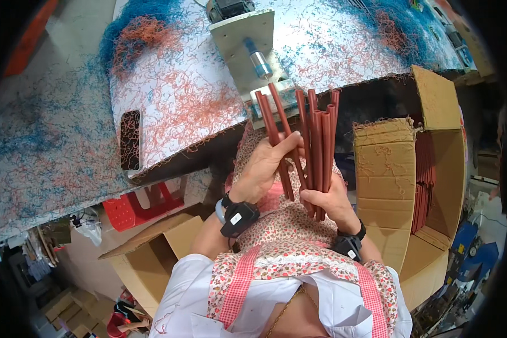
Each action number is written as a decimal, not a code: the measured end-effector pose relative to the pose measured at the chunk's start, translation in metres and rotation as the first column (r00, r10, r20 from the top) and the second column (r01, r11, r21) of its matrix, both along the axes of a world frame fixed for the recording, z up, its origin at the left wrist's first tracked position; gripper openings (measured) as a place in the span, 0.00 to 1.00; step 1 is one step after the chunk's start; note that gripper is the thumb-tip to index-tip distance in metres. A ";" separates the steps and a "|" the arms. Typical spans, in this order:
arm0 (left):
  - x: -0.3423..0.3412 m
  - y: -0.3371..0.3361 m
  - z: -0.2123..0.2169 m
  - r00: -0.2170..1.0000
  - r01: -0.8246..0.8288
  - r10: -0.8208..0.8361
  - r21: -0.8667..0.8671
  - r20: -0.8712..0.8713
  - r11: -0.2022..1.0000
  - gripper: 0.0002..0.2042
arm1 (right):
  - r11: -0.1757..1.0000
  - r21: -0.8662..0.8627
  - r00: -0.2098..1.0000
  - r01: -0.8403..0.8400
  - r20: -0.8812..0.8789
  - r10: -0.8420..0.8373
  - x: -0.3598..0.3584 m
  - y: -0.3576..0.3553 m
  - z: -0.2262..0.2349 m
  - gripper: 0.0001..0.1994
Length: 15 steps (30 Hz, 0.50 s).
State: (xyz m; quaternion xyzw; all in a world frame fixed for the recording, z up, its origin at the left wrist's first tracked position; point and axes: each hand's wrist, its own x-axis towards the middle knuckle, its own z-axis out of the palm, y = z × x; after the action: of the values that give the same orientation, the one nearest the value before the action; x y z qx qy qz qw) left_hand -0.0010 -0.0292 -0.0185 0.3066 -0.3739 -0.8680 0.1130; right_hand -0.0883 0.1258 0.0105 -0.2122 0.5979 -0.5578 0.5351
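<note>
My left hand (265,163) is closed round a few slim reddish-brown tubes (269,119), which fan slightly apart at their upper ends. My right hand (333,201) grips a thicker bundle of several like tubes (319,143) near their lower ends. Both lots stand roughly upright in front of my apron, side by side, with the left fingers touching the edge of the right bundle. Just beyond the tube tips is a small bench machine (239,42) with a metal chuck (260,65) and a thin bit pointing toward me.
Blue and orange-red shavings litter the white table (298,25). A dark phone (131,141) lies at its near left edge. To my right, an open cardboard box (383,186) holds stacked tubes (424,194). Another open box (135,270) and a red plastic stool (127,213) stand at left.
</note>
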 end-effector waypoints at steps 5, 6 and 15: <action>-0.003 -0.002 -0.007 1.000 -0.015 0.015 -0.007 0.004 1.000 0.15 | 0.998 0.027 0.995 0.064 0.068 -0.066 -0.004 -0.008 0.010 0.18; -0.006 -0.003 -0.009 0.999 -0.031 0.033 -0.043 0.028 0.999 0.16 | 0.997 0.030 0.996 0.066 0.055 -0.068 -0.006 -0.010 0.009 0.17; -0.006 0.000 -0.003 0.994 -0.104 0.107 0.091 -0.029 0.990 0.17 | 0.999 0.023 0.999 -0.038 0.024 0.037 0.005 -0.010 0.008 0.11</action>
State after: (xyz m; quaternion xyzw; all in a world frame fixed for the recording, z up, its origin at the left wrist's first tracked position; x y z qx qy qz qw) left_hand -0.0073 -0.0290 -0.0218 0.3160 -0.3158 -0.8818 0.1513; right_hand -0.0830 0.1163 0.0188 -0.2105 0.5939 -0.5431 0.5549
